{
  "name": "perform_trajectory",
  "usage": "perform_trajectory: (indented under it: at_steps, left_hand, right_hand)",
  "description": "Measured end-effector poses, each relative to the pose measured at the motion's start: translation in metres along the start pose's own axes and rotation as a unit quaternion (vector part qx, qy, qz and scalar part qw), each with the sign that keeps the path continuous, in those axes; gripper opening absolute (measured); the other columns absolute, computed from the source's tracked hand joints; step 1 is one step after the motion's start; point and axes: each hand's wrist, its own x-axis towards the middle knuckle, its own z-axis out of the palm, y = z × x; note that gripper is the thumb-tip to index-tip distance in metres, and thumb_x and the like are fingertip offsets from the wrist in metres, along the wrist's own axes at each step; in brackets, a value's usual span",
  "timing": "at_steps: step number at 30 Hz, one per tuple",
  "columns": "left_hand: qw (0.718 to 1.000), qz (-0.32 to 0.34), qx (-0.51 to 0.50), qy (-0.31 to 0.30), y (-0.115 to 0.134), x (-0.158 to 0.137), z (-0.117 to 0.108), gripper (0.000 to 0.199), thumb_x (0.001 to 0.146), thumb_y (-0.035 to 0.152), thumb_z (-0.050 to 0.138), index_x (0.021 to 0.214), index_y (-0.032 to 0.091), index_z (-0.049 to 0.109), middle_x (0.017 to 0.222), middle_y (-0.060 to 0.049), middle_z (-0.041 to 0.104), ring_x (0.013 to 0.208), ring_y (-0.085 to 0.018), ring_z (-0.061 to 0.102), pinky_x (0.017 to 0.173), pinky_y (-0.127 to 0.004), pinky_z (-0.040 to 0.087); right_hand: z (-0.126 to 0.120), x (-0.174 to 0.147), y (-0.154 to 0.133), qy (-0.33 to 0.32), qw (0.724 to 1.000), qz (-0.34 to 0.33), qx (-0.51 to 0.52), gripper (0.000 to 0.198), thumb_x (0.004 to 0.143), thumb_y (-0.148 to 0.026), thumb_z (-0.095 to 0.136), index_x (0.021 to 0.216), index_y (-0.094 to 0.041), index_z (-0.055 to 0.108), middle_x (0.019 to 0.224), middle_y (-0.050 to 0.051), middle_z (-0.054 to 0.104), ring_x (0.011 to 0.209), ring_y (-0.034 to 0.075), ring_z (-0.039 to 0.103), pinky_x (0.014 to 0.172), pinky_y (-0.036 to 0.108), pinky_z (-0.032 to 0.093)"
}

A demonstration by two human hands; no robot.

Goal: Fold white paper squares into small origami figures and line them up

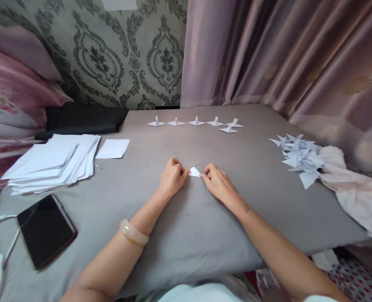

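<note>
A small white folded paper (194, 171) with a pointed top lies between my hands at the middle of the grey cloth-covered table. My left hand (174, 176) pinches its left corner between thumb and fingers. At the right corner, the thumb and fingertips of my right hand (217, 179) close on the paper. Beyond them, several folded paper cranes (196, 121) stand in a row near the far edge, one of them (228, 129) a little in front of the others.
On the left are a stack of white paper (52, 165), a separate sheet (113, 148), a black folded item (85, 117) and a dark-screened phone (46, 230) beside white cables (0, 268). A pile of folded paper pieces (302, 155) lies right, against pale cloth (352, 180).
</note>
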Motion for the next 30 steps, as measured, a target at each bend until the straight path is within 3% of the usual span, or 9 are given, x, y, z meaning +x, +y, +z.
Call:
perform_trajectory:
  at_steps: [5,9,16,21,30]
  left_hand:
    - [0.999,-0.009,0.006,0.038,0.01,-0.012,-0.001,0.02,0.082,0.027,0.059,0.07,0.013,0.066,0.095,-0.011,0.054,0.098,-0.023,0.055,0.089,-0.04,0.047]
    - [0.998,-0.025,0.001,0.053,0.012,-0.015,0.002,0.021,0.08,0.028,0.061,0.066,0.014,0.066,0.093,-0.01,0.054,0.097,-0.024,0.054,0.09,-0.042,0.046]
    - [0.998,-0.022,-0.007,0.053,0.007,-0.014,0.004,0.02,0.08,0.03,0.062,0.067,0.014,0.065,0.092,-0.01,0.054,0.096,-0.023,0.053,0.089,-0.039,0.045]
    - [0.997,-0.033,0.026,0.07,0.005,-0.018,0.004,0.021,0.082,0.034,0.063,0.081,0.013,0.063,0.102,-0.013,0.05,0.102,-0.026,0.049,0.091,-0.042,0.041]
    - [0.998,-0.062,0.008,0.027,-0.002,-0.02,-0.003,0.019,0.08,0.034,0.066,0.082,0.015,0.062,0.105,-0.012,0.051,0.104,-0.026,0.048,0.092,-0.039,0.038]
  right_hand:
    - [0.005,0.001,-0.008,0.031,0.998,-0.034,0.033,0.011,0.086,-0.017,0.05,0.093,-0.02,0.058,0.095,0.006,0.063,0.087,0.016,0.058,0.075,0.026,0.04]
    - [0.005,0.006,-0.011,0.05,0.996,-0.024,0.069,0.013,0.082,-0.013,0.049,0.088,-0.018,0.06,0.09,0.005,0.064,0.084,0.015,0.059,0.078,0.028,0.042]
    - [0.014,0.017,-0.027,0.07,0.986,0.01,0.151,0.017,0.079,-0.016,0.048,0.092,-0.017,0.06,0.086,0.003,0.068,0.076,0.012,0.063,0.074,0.024,0.047]
    - [0.028,0.015,-0.031,0.059,0.983,0.029,0.173,0.016,0.075,-0.018,0.051,0.091,-0.017,0.057,0.086,0.004,0.067,0.074,0.011,0.062,0.072,0.024,0.048]
    - [0.033,0.015,-0.03,0.045,0.982,0.05,0.177,0.033,0.067,-0.027,0.066,0.095,-0.017,0.051,0.093,0.004,0.061,0.076,0.012,0.059,0.075,0.026,0.048]
